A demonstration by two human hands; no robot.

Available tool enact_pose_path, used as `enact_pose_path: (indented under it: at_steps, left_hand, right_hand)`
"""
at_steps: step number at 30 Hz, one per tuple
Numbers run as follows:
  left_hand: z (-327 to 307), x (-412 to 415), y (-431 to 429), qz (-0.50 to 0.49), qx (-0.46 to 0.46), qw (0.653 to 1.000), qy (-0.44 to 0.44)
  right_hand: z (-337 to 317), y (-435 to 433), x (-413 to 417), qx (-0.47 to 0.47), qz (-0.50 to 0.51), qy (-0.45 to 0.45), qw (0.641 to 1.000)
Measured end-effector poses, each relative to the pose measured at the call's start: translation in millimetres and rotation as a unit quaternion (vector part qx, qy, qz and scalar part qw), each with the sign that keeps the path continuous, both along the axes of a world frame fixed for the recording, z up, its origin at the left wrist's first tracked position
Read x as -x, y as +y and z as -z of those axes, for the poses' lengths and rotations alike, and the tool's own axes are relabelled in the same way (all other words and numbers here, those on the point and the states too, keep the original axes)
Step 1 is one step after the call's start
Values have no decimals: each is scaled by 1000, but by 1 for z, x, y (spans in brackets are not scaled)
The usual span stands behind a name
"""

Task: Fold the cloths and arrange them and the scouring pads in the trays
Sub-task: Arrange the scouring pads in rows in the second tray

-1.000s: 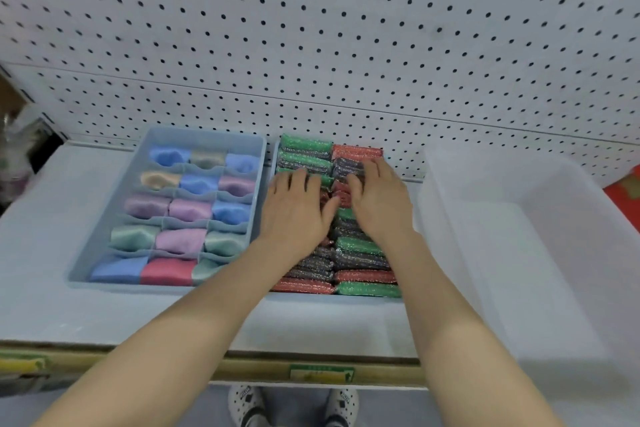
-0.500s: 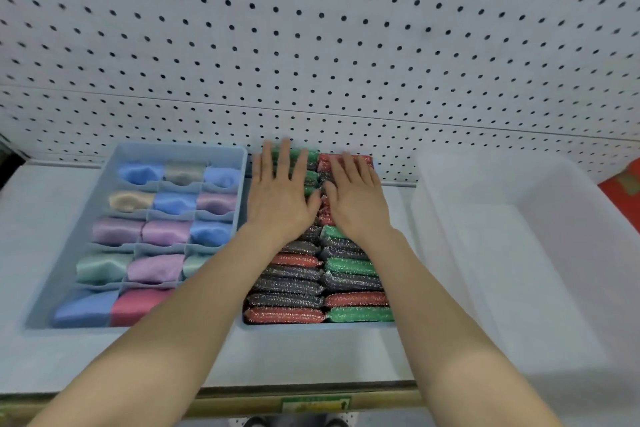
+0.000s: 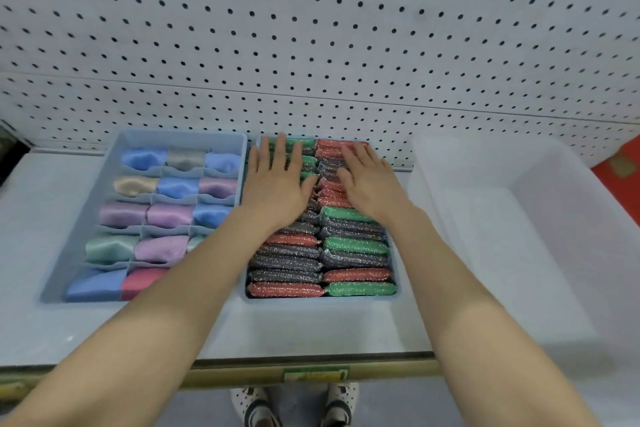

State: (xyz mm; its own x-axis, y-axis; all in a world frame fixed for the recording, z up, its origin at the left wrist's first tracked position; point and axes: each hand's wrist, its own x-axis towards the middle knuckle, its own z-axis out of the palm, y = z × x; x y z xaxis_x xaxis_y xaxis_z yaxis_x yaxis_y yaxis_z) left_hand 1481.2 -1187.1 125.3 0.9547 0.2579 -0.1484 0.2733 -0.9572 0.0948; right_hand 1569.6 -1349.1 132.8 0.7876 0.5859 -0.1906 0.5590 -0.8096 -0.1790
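Pads [image 3: 356,246] beneath flat, straight-fingered left hand [image 3: 277,184] and right hand [image 3: 370,184]

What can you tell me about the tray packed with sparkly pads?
The pad tray is pale blue, plastic-looking, flat on the white shelf between the divided cloth tray and a translucent bin. Two columns of glittery scouring pads, red, green and dark grey, fill it, standing on edge. The left hand and right hand lie flat on the far pads, fingers straight.
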Motion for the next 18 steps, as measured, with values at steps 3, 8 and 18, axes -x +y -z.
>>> enact_pose_path:
  at_steps: [3,8,18]
  left_hand:
    - [3,46,-18,36,-1,999,-36]
    - [13,52,-25,18,1,1000,-21]
    - [12,102,-36,90,12,992,-86]
  right_hand:
    - [7,-10,48,-17,40,-5,999]
    - [24,-14,67,11,4,-63,998]
    - [24,-22,117,-12,73,-81,994]
